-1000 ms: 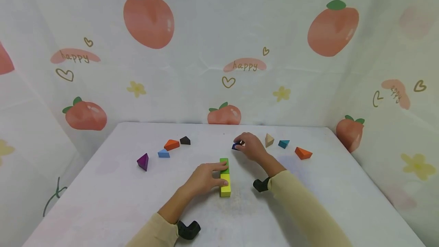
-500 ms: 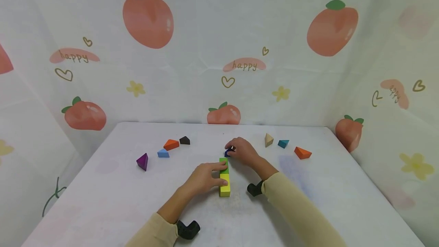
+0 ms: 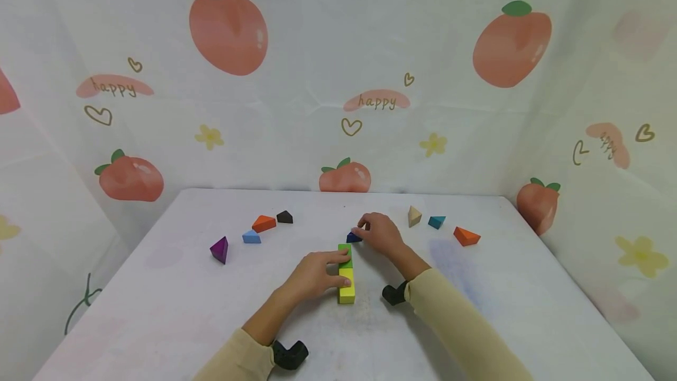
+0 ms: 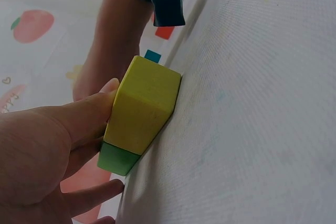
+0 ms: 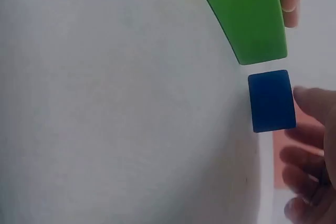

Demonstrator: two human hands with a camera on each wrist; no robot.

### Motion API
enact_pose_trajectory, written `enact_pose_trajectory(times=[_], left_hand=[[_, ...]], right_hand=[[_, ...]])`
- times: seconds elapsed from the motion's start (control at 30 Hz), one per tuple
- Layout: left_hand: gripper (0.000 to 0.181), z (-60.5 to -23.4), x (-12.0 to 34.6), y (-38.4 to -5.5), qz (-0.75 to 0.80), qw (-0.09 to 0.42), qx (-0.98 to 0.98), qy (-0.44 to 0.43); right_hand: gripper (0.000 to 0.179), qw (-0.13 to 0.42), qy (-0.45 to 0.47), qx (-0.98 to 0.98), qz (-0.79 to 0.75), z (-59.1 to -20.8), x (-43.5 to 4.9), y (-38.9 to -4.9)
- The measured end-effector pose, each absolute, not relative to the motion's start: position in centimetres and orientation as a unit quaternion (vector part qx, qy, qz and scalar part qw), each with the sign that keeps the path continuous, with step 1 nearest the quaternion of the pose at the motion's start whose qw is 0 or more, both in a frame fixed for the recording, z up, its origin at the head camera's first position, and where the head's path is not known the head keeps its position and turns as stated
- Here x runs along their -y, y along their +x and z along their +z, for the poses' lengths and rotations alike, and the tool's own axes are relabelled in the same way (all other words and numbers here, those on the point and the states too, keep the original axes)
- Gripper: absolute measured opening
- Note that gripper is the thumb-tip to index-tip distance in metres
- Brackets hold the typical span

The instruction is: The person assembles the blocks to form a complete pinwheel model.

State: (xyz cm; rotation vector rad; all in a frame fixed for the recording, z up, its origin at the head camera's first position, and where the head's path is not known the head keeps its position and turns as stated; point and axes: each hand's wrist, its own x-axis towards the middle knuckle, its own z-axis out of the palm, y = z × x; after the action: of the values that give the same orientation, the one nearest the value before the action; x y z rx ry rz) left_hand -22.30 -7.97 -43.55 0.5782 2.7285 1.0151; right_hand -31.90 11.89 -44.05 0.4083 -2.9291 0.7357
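A yellow block (image 3: 347, 287) and a green block (image 3: 345, 257) lie end to end in a row at the table's middle. My left hand (image 3: 314, 275) rests on them from the left, thumb on the yellow one and a finger reaching over the green one. Just beyond the green block sits a dark blue block (image 3: 353, 237); the right wrist view shows a narrow gap between blue block (image 5: 272, 100) and green block (image 5: 249, 22). Beside the blue block's right side is my right hand (image 3: 382, 234), its fingers loosely bent, its thumb close to the block.
On the left side lie a purple block (image 3: 220, 250), a light blue block (image 3: 251, 237), an orange block (image 3: 264, 224) and a black block (image 3: 285, 217). To the right are a beige block (image 3: 415, 216), a teal block (image 3: 436, 221) and another orange block (image 3: 467, 236).
My right hand has brought the blue block leftward and nearer to the green block, then let go and drawn slightly back to the right. My left hand has stayed in place.
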Motion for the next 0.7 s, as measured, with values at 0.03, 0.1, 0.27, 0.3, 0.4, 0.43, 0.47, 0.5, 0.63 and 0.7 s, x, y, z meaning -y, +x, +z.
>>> enact_pose_trajectory(times=[0.03, 0.1, 0.27, 0.3, 0.4, 0.43, 0.47, 0.5, 0.63, 0.7], left_hand=[[0.061, -43.6, 8.0, -22.3, 0.341, 0.086, -0.916, 0.194], [0.061, -43.7, 8.0, -22.3, 0.342, 0.087, -0.916, 0.193], [0.061, -43.7, 8.1, -22.4, 0.344, 0.086, -0.914, 0.195], [0.061, -43.7, 8.1, -22.4, 0.344, 0.086, -0.914, 0.196], [0.061, -43.6, 8.1, -22.4, 0.345, 0.085, -0.914, 0.196], [0.061, -43.6, 8.1, -22.4, 0.346, 0.085, -0.913, 0.197], [0.061, -43.6, 8.1, -22.4, 0.346, 0.086, -0.913, 0.198], [0.061, -43.6, 8.1, -22.4, 0.347, 0.086, -0.912, 0.2], [0.062, -43.6, 8.0, -22.4, 0.348, 0.086, -0.911, 0.202], [0.062, -43.6, 8.0, -22.4, 0.346, 0.087, -0.913, 0.2]], right_hand=[[0.022, 0.045, 0.125, 0.962, 0.238, -44.0, -11.8, -31.9], [0.022, 0.034, 0.112, 0.965, 0.235, -44.0, -11.7, -31.8], [0.019, 0.003, 0.097, 0.959, 0.266, -43.5, -11.1, -31.6], [0.018, 0.0, 0.096, 0.957, 0.274, -43.4, -11.0, -31.5], [0.015, -0.001, 0.097, 0.952, 0.291, -43.2, -10.8, -31.3], [0.014, 0.0, 0.099, 0.951, 0.294, -43.2, -10.7, -31.3], [0.013, 0.001, 0.101, 0.95, 0.297, -43.2, -10.8, -31.3], [0.012, 0.003, 0.106, 0.948, 0.301, -43.2, -10.8, -31.3], [0.009, 0.013, 0.132, 0.938, 0.319, -43.3, -10.9, -31.4], [0.01, 0.009, 0.143, 0.933, 0.331, -43.4, -11.0, -31.4]])
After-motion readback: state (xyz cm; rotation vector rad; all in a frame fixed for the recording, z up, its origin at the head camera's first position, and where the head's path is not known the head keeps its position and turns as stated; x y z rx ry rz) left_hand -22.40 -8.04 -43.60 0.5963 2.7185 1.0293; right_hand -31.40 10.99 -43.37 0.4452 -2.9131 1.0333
